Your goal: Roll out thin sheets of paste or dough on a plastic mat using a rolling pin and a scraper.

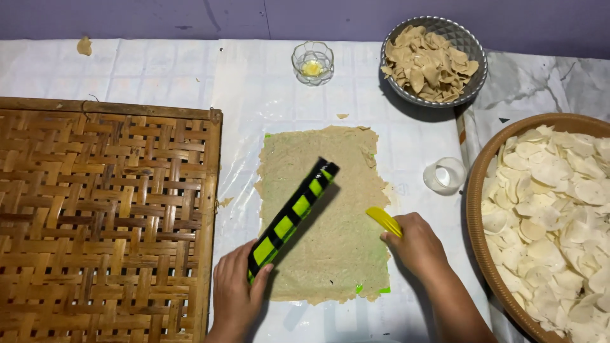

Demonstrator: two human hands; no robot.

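Note:
A thin rectangular sheet of beige dough (327, 190) lies spread over a green mat on white plastic. My left hand (236, 293) grips the near end of a black-and-green striped ruler (293, 216), which slants across the dough toward the upper right. My right hand (414, 244) is closed around a yellow tool (383, 221) at the dough's right edge, near its lower part.
A woven bamboo tray (105, 216) fills the left. At right a wide basket (475, 209) holds several pale round chips. A metal bowl (470, 44) of dough scraps, a small glass dish (312, 62) and a clear cup (445, 175) stand behind.

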